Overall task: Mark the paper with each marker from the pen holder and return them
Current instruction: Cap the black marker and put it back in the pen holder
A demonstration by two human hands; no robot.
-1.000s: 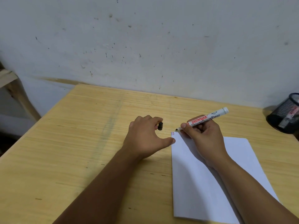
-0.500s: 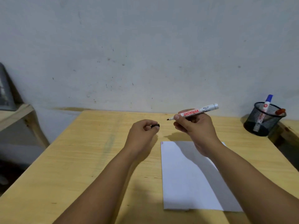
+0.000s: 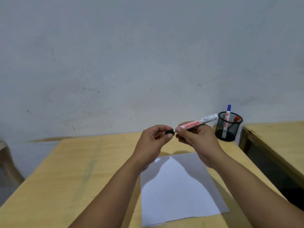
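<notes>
My right hand (image 3: 195, 138) grips a white marker (image 3: 199, 122) with a red label, its tip end pointing left. My left hand (image 3: 153, 140) pinches the marker's black cap (image 3: 169, 132) right at that tip; whether the cap is seated on it I cannot tell. Both hands hover above the far edge of a white paper sheet (image 3: 177, 191) lying on the wooden table (image 3: 69, 178). A black mesh pen holder (image 3: 229, 127) stands at the table's back right, with a blue-capped marker (image 3: 228, 112) and a red-capped marker (image 3: 236, 118) inside.
A grey wall runs right behind the table. A second wooden surface (image 3: 279, 137) sits to the right across a dark gap. At the far left edge, part of a wooden piece (image 3: 5, 155) shows.
The marker was lifted off the paper's top left corner and raised. My hands came together, bringing the cap to the marker's tip. The view tilted up, showing the pen holder fully.
</notes>
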